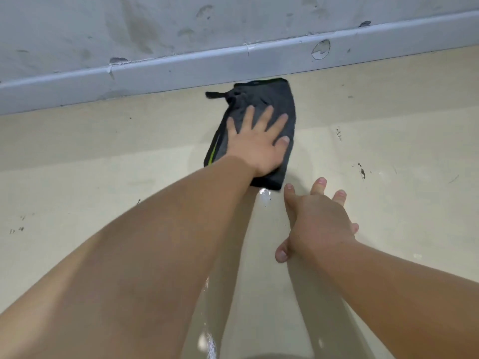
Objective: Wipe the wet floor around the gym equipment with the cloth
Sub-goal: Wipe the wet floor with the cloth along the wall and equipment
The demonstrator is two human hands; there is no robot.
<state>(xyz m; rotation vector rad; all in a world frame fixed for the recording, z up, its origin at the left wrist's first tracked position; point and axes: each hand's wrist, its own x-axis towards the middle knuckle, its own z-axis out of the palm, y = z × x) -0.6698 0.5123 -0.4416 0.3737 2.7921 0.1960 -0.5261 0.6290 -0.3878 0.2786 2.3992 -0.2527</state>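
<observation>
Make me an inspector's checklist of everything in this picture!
Surface: beige floor, with shiny water just below the cloth and more between the arms; dark scuffs.
Job's things: dark cloth lies flat near the baseboard; gym equipment not in view.
Clutter: nothing seen.
Hands: left hand presses flat on the cloth, fingers spread; right hand is open with fingers spread, holding nothing; cannot tell if it touches the floor.
Cables: nothing seen.
Surroundings: stained grey wall; chipped baseboard.
</observation>
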